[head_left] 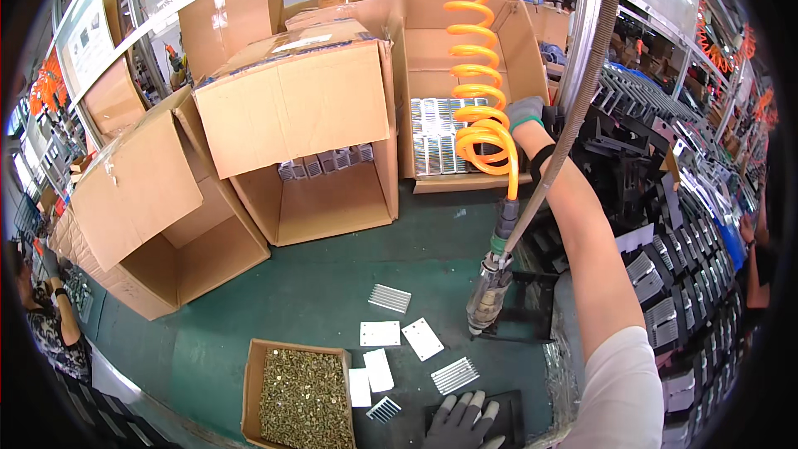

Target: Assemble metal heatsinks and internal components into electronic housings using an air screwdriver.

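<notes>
My left hand (461, 421), in a grey glove, lies with fingers spread over a dark flat part (513, 412) at the bottom edge. My right arm stretches far forward, and my gloved right hand (525, 111) is at the right side of an open carton (465, 186) holding rows of silver finned heat sinks (436, 154). Its fingers are mostly hidden, so what it grips does not show. Near my left hand lie a finned heat sink (455, 376), a smaller finned piece (384, 410) and several flat pale plates (422, 339). Another heat sink (390, 298) lies farther off.
A pneumatic screwdriver (489, 293) hangs on a coiled orange hose (478, 71), beside a black frame (536, 303). A small carton (252, 378) holds many screws. Two cartons (291, 108) (141, 199) stand open at left. Black parts pile up at right. Another person (58, 324) is at far left.
</notes>
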### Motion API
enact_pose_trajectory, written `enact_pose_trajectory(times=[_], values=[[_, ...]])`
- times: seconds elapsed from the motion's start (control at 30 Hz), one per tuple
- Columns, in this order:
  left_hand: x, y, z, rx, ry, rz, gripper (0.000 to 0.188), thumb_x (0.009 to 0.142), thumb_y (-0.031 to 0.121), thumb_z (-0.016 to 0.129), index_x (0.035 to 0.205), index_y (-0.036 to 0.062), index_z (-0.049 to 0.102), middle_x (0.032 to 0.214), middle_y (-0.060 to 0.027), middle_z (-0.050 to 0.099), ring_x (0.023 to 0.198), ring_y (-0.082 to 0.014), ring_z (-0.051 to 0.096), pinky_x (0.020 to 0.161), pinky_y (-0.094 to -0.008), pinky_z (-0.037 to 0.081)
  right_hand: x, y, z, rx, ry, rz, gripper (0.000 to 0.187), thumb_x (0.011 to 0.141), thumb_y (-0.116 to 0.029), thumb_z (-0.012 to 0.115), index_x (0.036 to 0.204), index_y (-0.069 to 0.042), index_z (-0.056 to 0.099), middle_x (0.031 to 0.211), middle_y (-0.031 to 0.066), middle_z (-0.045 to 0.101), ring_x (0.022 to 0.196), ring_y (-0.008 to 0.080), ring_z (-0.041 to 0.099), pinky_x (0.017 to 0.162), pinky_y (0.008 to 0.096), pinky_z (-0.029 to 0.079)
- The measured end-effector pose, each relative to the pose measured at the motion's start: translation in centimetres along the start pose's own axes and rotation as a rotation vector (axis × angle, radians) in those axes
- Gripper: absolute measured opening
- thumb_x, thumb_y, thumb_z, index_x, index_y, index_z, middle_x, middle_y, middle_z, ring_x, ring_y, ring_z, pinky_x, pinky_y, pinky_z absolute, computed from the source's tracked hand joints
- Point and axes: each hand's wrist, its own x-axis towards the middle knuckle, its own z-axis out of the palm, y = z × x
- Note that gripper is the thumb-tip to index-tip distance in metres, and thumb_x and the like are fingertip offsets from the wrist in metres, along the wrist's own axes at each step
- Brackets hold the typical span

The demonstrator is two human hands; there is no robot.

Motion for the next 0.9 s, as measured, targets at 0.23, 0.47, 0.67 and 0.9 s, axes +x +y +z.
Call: enact_pose_trajectory(times=[0.23, 0.47, 0.67, 0.9], values=[[0.0, -0.1, -0.6, -0.067, 0.009, 0.001, 0.06, 0.081, 0.044, 0.058, 0.125, 0.0037, 0.049, 0.128, -0.0225, 0.047, 0.123, -0.0362, 0.041, 0.107, -0.0516, 0.025, -3.5, 7.1, -3.9, -0.044, 0.168, -0.088, 0.025, 0.078, -0.025, 0.065, 0.099, -0.013, 0.07, 0.102, 0.0109, 0.068, 0.096, 0.0254, 0.066, 0.079, 0.037, 0.053], [-0.1, 0.5, -1.8, -0.105, 0.024, -0.024, 0.057, 0.081, 0.039, 0.058, 0.123, 0.0013, 0.049, 0.127, -0.0241, 0.047, 0.121, -0.0385, 0.042, 0.106, -0.0539, 0.025, -11.1, 11.8, -6.8, -0.176, 0.058, -0.585, 0.02, 0.073, -0.015, 0.062, 0.089, -0.007, 0.071, 0.089, 0.0149, 0.069, 0.086, 0.0314, 0.067, 0.072, 0.041, 0.053], [0.1, 0.0, -1.7, -0.062, 0.17, 0.013, 0.05, 0.083, 0.042, 0.059, 0.116, 0.0044, 0.056, 0.117, -0.0187, 0.055, 0.111, -0.0318, 0.053, 0.099, -0.0461, 0.036, -16.6, 10.4, -6.2, -0.272, -0.063, -0.628, 0.025, 0.071, -0.023, 0.064, 0.091, -0.01, 0.071, 0.088, 0.0151, 0.068, 0.085, 0.0322, 0.067, 0.073, 0.0422, 0.052], [-0.2, 0.6, -1.7, -0.106, 0.028, -0.016, 0.057, 0.081, 0.039, 0.058, 0.123, 0.0011, 0.05, 0.126, -0.0241, 0.047, 0.121, -0.0384, 0.043, 0.106, -0.0534, 0.025, -12.0, 7.0, -7.7, -0.017, -0.132, -0.569, 0.037, 0.074, -0.031, 0.061, 0.104, -0.009, 0.065, 0.099, 0.0158, 0.067, 0.093, 0.0344, 0.064, 0.081, 0.0415, 0.051]])
